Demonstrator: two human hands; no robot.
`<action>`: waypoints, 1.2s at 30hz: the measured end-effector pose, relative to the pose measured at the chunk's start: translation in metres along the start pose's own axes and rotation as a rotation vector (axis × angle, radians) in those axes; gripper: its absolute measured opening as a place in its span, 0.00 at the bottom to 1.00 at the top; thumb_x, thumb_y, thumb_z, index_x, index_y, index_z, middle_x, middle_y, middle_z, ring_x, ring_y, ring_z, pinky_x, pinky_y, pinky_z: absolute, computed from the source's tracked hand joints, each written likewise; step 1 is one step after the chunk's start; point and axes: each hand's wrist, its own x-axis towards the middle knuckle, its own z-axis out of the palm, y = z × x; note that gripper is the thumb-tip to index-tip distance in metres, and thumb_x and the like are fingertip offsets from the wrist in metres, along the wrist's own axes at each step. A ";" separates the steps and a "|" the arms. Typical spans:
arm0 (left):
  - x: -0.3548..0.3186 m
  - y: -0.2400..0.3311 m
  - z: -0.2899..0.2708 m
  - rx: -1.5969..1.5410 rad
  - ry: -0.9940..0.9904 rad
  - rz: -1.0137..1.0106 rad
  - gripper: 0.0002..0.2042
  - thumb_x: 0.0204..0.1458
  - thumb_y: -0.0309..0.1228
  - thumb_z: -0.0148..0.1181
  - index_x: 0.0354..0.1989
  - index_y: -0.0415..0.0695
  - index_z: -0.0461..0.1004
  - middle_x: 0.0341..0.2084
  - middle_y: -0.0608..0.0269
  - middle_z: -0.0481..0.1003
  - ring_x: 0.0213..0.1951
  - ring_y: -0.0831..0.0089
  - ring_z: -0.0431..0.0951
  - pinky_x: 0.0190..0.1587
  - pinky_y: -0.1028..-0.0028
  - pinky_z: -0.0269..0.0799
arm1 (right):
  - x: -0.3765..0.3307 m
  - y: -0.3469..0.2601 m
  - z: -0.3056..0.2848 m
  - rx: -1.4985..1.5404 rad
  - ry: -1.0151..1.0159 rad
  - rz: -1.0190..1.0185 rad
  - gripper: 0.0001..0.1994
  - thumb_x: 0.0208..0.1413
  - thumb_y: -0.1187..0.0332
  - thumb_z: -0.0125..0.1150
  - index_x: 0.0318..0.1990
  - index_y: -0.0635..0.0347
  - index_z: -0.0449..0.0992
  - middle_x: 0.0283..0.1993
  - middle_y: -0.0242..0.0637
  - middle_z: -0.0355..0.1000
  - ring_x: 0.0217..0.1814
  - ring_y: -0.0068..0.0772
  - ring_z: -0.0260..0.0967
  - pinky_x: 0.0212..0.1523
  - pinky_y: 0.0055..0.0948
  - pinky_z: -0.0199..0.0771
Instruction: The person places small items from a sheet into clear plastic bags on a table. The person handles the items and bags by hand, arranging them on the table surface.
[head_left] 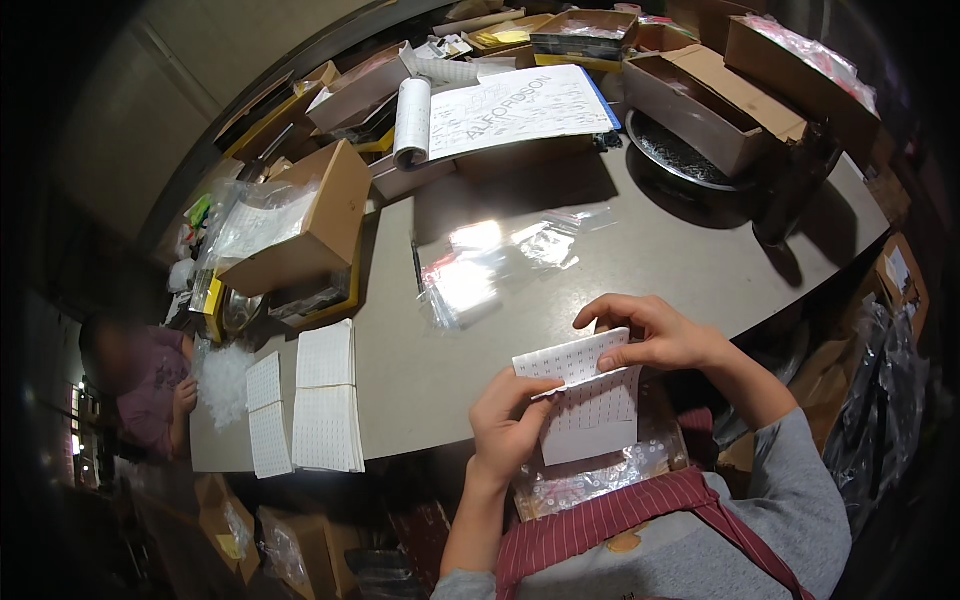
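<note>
A white sheet [592,425] printed with rows of small dark marks is in both my hands, its upper part folded over into a flap. My left hand [505,418] pinches the left end of the fold between thumb and fingers. Gripping the right end, my right hand [660,338] has its thumb on the front and its index finger raised in a curve. The sheet hangs just over the table's near edge, above a clear plastic package with small round pieces [600,480] near my apron. Whether it is one sheet or several, I cannot tell.
Two banded stacks of printed sheets [325,400] lie at the left, near a white fluffy heap [225,380]. Clear plastic bags [470,270] lie mid-table. Cardboard boxes [310,220], a paper pad [510,110] and a round black tray [680,150] stand beyond. Another person [150,395] is at the left.
</note>
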 end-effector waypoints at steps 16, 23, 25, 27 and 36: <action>-0.009 0.005 0.008 -0.167 0.063 -0.250 0.08 0.53 0.14 0.65 0.40 0.34 0.82 0.32 0.62 0.80 0.35 0.77 0.80 0.38 0.79 0.75 | -0.009 0.009 0.007 0.143 0.033 0.071 0.15 0.57 0.68 0.71 0.47 0.67 0.78 0.41 0.36 0.78 0.44 0.25 0.74 0.46 0.27 0.75; -0.002 -0.002 -0.001 -0.292 0.023 -0.350 0.06 0.54 0.16 0.65 0.39 0.32 0.82 0.32 0.61 0.80 0.36 0.78 0.79 0.37 0.80 0.74 | -0.012 0.013 0.007 0.149 0.070 0.078 0.10 0.59 0.67 0.69 0.41 0.67 0.81 0.36 0.34 0.79 0.39 0.22 0.74 0.42 0.24 0.74; -0.001 0.002 0.000 -0.290 0.048 -0.342 0.06 0.54 0.16 0.66 0.39 0.31 0.82 0.32 0.61 0.80 0.36 0.78 0.79 0.38 0.80 0.74 | -0.012 0.016 0.005 0.165 0.062 0.092 0.10 0.60 0.67 0.69 0.41 0.67 0.81 0.35 0.33 0.79 0.38 0.21 0.74 0.41 0.24 0.74; -0.002 0.003 0.000 -0.320 0.096 -0.354 0.07 0.53 0.16 0.66 0.40 0.32 0.83 0.33 0.61 0.80 0.36 0.77 0.79 0.38 0.79 0.74 | -0.012 0.016 0.006 0.173 0.062 0.093 0.10 0.60 0.68 0.69 0.41 0.67 0.81 0.35 0.33 0.79 0.38 0.21 0.74 0.42 0.24 0.74; -0.001 0.000 -0.007 -0.247 0.025 -0.236 0.08 0.49 0.14 0.66 0.39 0.33 0.83 0.37 0.55 0.82 0.37 0.72 0.81 0.42 0.76 0.75 | -0.006 0.014 0.005 0.243 0.048 0.063 0.10 0.58 0.68 0.70 0.42 0.66 0.80 0.38 0.34 0.79 0.41 0.22 0.75 0.44 0.25 0.74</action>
